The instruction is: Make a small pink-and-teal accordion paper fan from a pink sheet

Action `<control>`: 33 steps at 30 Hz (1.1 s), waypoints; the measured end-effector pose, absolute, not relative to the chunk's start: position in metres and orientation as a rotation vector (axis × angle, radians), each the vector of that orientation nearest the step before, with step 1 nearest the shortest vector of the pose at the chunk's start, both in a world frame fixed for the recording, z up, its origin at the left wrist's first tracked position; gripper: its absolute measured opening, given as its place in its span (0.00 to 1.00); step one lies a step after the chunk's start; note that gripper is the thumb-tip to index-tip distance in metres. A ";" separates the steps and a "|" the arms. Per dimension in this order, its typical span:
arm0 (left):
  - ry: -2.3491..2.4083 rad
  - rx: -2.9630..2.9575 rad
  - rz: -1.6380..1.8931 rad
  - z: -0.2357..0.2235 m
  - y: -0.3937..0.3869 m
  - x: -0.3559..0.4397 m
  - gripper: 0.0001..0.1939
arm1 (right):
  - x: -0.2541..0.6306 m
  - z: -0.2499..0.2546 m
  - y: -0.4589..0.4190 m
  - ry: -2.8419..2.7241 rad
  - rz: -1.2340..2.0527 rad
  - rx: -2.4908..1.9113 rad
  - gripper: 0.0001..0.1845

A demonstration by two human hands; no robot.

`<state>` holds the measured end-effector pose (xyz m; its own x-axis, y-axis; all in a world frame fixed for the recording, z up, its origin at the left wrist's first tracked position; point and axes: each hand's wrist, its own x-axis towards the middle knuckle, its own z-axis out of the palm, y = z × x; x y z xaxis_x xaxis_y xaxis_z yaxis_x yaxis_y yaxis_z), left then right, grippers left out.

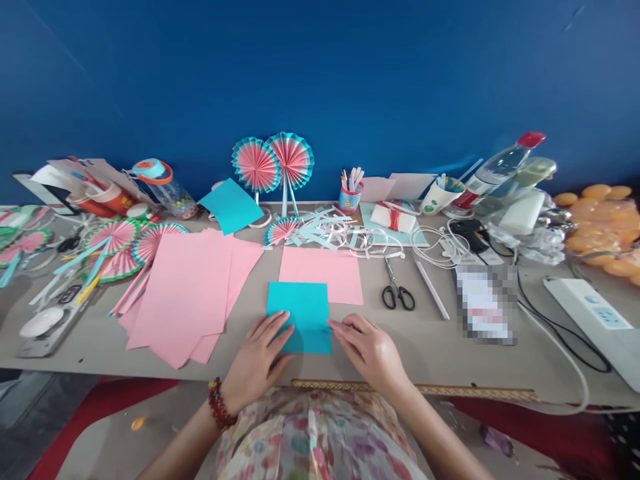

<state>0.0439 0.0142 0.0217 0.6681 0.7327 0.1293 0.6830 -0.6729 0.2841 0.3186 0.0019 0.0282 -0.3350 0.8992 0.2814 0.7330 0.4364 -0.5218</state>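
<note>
A square sheet of turquoise paper (306, 308) lies flat on the table in front of me. My left hand (257, 355) rests on its lower left part, fingers spread and flat. At the sheet's right edge, my right hand (369, 350) has its fingertips drawn together, pinching the paper. Just behind, partly covered by the turquoise sheet, is a pink sheet (323, 268). To the left, several larger pink sheets (187, 287) overlap in a loose stack. Black-handled scissors (397, 295) lie beyond my right hand.
Two pleated paper fans (289, 163) stand against the blue wall, with paper strips (325, 230) heaped before them. More fans (113, 243) lie at left. To the right are a white stick (433, 290), a glue gun (470, 237), a bottle (500, 170) and a power strip (595, 320).
</note>
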 end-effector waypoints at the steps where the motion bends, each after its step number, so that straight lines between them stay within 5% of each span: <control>1: 1.136 2.662 0.347 0.020 0.013 0.045 0.22 | 0.318 0.027 0.001 -2.198 0.391 -1.348 0.18; 13: 1.215 2.666 0.430 0.016 -0.019 0.024 0.18 | 0.314 0.013 -0.006 -2.537 -0.004 -1.218 0.16; 24: 1.252 2.642 0.719 -0.001 -0.032 0.019 0.20 | 0.296 0.010 0.002 -2.651 0.000 -1.038 0.15; 33: 1.197 2.685 0.618 -0.001 -0.034 0.020 0.21 | 0.288 0.021 0.008 -2.777 0.008 -0.940 0.16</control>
<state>0.0201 -0.0340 -0.0013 0.5996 0.7373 0.3111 0.6808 -0.6743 0.2860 0.2879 0.0078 0.0205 -0.7748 0.6013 0.1952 0.6001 0.7967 -0.0717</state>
